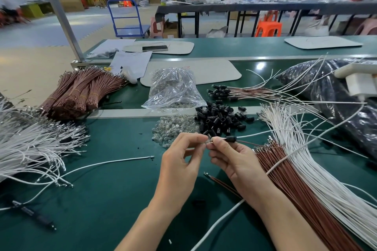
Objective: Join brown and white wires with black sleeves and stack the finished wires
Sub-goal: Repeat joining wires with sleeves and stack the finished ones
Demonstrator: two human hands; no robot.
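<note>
At your far left, loose white wires (30, 144) lie in a heap on the green table (102, 199). A pen (34, 217) lies near the front edge. Behind the heap, tied brown bundles (81, 91) lie on their sides. A single white wire (114, 162) lies alone between the heap and your hands.

At centre, a clear bag (173, 89) rests beyond a pile of glass bulbs (173, 128). The black sleeves (220, 120) lie in a pile touching the right side of the bulbs.

Your left hand (181, 159) is raised just in front of these piles. Its thumb and forefinger pinch a small clear piece (206, 141); it is too small to tell exactly what it is. Your right hand (234, 159) meets it fingertip to fingertip and pinches the ends of the held wires (255, 135), one white and one thin brown, which trail off to the right. One sleeve (231, 139) sits on these wires, just right of your fingertips.

Behind the sleeve pile, the finished wires (244, 91) lie stacked with their black ends pointing left.

To your right, long brown wires (295, 189) lie fanned beside long white wires (316, 169), the two touching along their length. A dark bag (326, 87) rests at the far right.
</note>
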